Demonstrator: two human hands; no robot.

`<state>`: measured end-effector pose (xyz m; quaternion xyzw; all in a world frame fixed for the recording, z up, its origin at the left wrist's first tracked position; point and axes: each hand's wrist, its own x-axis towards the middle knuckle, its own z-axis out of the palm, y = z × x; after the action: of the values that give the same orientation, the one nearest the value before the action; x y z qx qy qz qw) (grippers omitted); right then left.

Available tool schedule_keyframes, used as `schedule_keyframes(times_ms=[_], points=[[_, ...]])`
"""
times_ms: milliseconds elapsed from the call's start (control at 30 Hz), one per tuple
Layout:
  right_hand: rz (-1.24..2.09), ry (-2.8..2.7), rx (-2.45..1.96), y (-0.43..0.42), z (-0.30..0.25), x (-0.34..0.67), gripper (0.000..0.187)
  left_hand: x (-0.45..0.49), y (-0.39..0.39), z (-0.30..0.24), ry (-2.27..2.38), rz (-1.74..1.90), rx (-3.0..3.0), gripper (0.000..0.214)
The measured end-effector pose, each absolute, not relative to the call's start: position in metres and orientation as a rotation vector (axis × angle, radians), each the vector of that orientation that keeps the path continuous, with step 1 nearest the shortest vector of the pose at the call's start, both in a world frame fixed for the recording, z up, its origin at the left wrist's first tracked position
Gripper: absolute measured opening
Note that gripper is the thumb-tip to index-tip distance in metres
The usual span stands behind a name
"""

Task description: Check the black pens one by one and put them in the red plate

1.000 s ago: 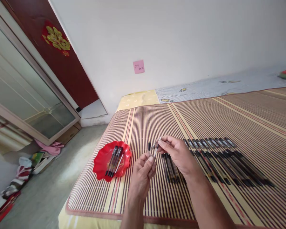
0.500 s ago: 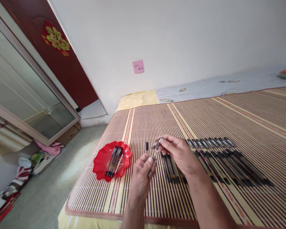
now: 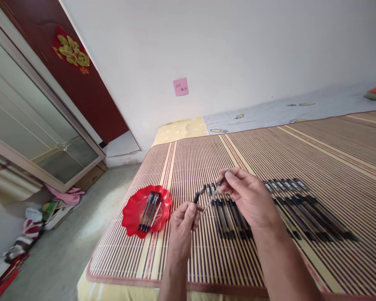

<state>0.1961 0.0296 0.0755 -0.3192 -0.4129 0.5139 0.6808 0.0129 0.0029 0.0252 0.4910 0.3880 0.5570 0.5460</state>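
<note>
My left hand is closed around a pen barrel, whose black grip end sticks up past the thumb. My right hand pinches the upper, dark end of a thin pen refill between thumb and fingers. The refill slants down to the left, its lower end close to my left fingers; whether they touch it I cannot tell. Under and beside my right hand lie several pen bodies in a row, with a row of pen caps above them. My right hand and forearm hide part of both rows.
A red wavy-edged plate sits left of my hands, holding several capped pens and a white thin stick. Everything lies on a striped bamboo mat covering a bed. The bed's left edge drops to the floor; a wall stands behind.
My right hand has moved up and right with the refill, and more of the refill shows between my hands. My left hand has shifted slightly left, its barrel now tilted to the right.
</note>
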Motion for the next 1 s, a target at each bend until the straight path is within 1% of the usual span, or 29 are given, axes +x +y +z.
schedule_keyframes(times_ms=[133,267,633,833,1000], points=[[0.956,-0.748,-0.651,0.026,0.086,0.201,0.015,0.01,0.004,0.023,0.93,1.309,1.17,0.043],[0.806,-0.727,-0.663,0.024,0.091,0.199,0.011,0.008,0.004,0.024,0.959,1.283,1.188,0.043],[0.868,-0.787,-0.684,0.025,0.086,0.199,0.012,0.006,0.002,0.027,1.048,1.266,1.325,0.041],[0.802,-0.847,-0.733,0.022,0.085,0.203,0.01,0.002,0.002,0.036,1.156,1.256,1.494,0.042],[0.765,-0.955,-0.769,0.018,0.088,0.204,0.013,-0.004,0.001,0.04,1.242,1.253,1.597,0.041]])
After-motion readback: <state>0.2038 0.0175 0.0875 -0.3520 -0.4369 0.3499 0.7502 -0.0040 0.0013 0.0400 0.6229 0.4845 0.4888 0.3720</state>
